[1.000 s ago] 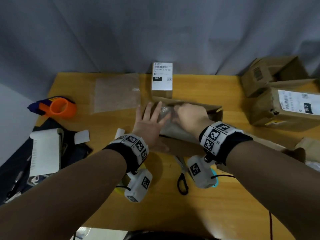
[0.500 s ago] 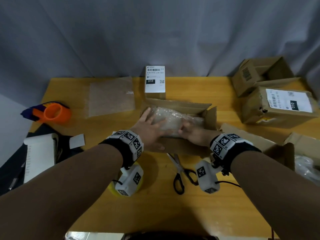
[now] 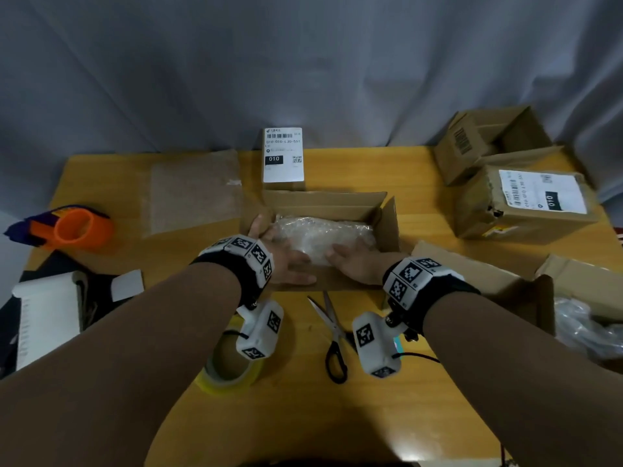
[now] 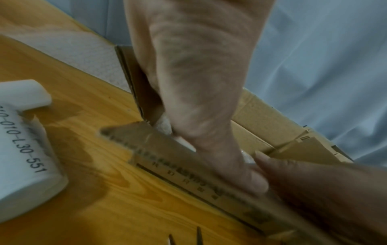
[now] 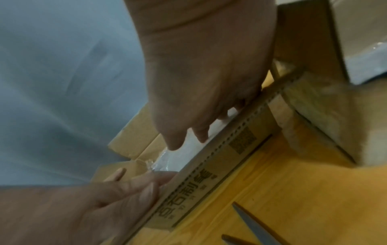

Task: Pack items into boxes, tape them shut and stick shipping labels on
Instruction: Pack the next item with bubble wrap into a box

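Bubble-wrapped item (image 3: 323, 235) lies inside open cardboard box (image 3: 323, 203) at bench centre, filling most of the box floor, flaps up. L hand (image 3: 283, 261) rests on the near-left end of the bundle, fingers straight and reaching in over the near wall, thumb lying along that wall's top edge (left wrist view). R hand (image 3: 354, 262) sits on the near-right part of the wrap, fingers loosely extended and slightly spread, tips down on the plastic; neither hand pinches anything. Step in hand, as judged: packing, i.e. seating the item down into the box; tape and label not yet applied to this box.

Next move calls for both hands out of the box, short flaps folded in first, then long flaps, held flat while tape is fetched. Yellowish tape roll (image 3: 232, 372) lies near-left under the L wrist; scissors (image 3: 333, 338) just in front of the box; orange tape dispenser (image 3: 77, 229) far left. Label roll (image 3: 43, 325) w/ loose backing pieces at left edge. Small labelled box (image 3: 283, 156) stands behind the open one; sheet of bubble wrap (image 3: 194, 193) to its left. Further cartons, one labelled (image 3: 526, 203), at right of bench (image 3: 421, 173).
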`<action>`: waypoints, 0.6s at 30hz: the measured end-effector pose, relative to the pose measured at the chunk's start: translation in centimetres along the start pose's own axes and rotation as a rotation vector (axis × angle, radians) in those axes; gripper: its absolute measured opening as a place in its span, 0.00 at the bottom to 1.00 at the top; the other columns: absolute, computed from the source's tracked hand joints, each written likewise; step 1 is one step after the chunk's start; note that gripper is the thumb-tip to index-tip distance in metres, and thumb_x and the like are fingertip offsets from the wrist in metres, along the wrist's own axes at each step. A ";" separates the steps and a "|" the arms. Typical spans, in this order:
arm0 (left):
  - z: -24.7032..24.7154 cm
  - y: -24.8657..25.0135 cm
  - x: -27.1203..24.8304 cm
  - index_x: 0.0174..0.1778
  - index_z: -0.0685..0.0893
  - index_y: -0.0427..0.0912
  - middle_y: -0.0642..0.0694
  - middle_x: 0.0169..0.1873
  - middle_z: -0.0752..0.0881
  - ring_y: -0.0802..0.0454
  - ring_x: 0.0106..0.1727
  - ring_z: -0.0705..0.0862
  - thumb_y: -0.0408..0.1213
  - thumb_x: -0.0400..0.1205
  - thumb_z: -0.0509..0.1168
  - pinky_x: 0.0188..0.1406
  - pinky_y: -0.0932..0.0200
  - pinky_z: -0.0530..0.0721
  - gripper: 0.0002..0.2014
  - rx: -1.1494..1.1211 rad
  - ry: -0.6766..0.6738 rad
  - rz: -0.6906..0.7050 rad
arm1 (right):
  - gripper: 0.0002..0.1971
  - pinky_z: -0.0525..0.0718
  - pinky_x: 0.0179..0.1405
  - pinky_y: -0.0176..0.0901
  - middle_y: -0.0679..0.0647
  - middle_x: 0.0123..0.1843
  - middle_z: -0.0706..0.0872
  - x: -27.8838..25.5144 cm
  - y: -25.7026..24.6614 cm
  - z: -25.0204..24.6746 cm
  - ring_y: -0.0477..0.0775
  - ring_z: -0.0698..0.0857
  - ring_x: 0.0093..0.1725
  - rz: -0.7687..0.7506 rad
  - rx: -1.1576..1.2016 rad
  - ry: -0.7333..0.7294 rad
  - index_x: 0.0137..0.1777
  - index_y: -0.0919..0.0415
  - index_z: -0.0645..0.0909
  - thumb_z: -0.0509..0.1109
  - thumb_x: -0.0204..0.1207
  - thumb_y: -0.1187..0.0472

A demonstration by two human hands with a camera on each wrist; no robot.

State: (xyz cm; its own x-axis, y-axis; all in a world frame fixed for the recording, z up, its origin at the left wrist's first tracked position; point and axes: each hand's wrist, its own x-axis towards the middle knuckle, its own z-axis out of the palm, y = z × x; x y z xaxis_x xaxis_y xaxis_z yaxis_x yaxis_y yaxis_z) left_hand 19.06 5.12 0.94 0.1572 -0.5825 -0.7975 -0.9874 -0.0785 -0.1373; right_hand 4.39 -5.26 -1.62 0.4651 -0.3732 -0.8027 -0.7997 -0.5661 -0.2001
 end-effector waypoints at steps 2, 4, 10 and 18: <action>0.2 0.2 0.3 0.80 0.54 0.65 0.47 0.83 0.55 0.41 0.84 0.44 0.72 0.78 0.36 0.73 0.33 0.26 0.34 -0.064 0.030 -0.002 | 0.30 0.52 0.81 0.64 0.61 0.85 0.47 0.1 -0.3 -0.4 0.67 0.50 0.83 -0.013 0.053 0.008 0.84 0.47 0.52 0.40 0.84 0.37; 0.1 0.0 0.3 0.81 0.56 0.57 0.45 0.82 0.59 0.43 0.84 0.47 0.69 0.80 0.37 0.77 0.36 0.28 0.35 -0.198 0.111 -0.005 | 0.30 0.58 0.80 0.60 0.61 0.84 0.58 -0.1 -0.3 -1.5 0.64 0.59 0.81 -0.028 0.226 0.074 0.83 0.53 0.59 0.44 0.85 0.39; -1.5 -3.2 -1.8 0.60 0.82 0.45 0.46 0.53 0.86 0.47 0.58 0.82 0.46 0.86 0.53 0.68 0.45 0.72 0.16 -0.411 0.658 0.062 | 0.15 0.78 0.57 0.46 0.60 0.63 0.83 -3.7 0.3 -5.6 0.61 0.81 0.63 -0.181 0.173 0.495 0.65 0.60 0.79 0.60 0.83 0.56; 0.0 -3.5 -3.6 0.58 0.79 0.38 0.35 0.61 0.81 0.44 0.56 0.80 0.72 0.77 0.47 0.59 0.47 0.77 0.39 -0.746 0.597 -0.138 | 0.15 0.75 0.56 0.47 0.64 0.60 0.79 -5.8 3.1 -6.2 0.64 0.76 0.64 -0.023 0.187 0.601 0.60 0.65 0.80 0.61 0.82 0.55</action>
State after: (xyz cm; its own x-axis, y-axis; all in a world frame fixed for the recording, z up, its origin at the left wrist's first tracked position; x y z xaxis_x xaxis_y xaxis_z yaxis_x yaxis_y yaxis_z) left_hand 21.98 7.52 4.26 0.4416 -0.8286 -0.3441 -0.7499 -0.5514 0.3655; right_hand 1.62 -9.44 5.90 0.5720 -0.7411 -0.3514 -0.8142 -0.4614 -0.3523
